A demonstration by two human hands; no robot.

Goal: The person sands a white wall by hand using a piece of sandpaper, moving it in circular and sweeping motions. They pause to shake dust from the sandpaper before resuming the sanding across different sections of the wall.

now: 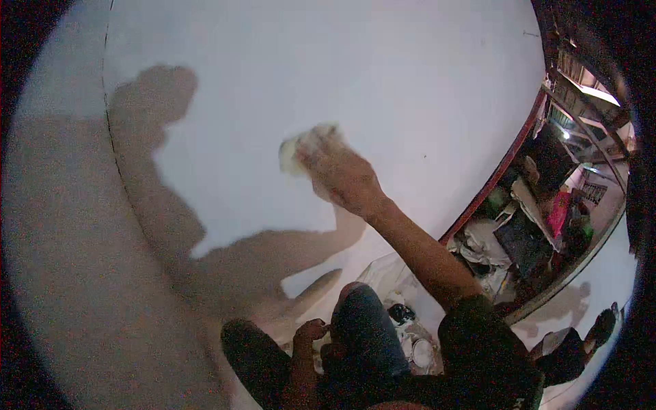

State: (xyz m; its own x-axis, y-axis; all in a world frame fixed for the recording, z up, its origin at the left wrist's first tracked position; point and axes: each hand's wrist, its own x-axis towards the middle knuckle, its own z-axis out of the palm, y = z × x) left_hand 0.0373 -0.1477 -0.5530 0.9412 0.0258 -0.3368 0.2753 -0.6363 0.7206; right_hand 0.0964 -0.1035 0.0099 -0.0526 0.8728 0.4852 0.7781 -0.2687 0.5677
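Note:
My right hand (338,174) is raised against a large white surface (287,61), its fingers closed on a pale cloth or pad (294,156). Motion blurs the fingertips and the pad. Low in the view, my left hand (313,331) rests between my knees, with its fingers curled. Whether anything is inside those fingers is too small and dark to see.
A dark seam runs down the left of the white surface. A red-edged opening (493,179) at the right shows piled items. Below lie a round white container (422,352) and a black object (401,313). Another person (564,355) is at the lower right.

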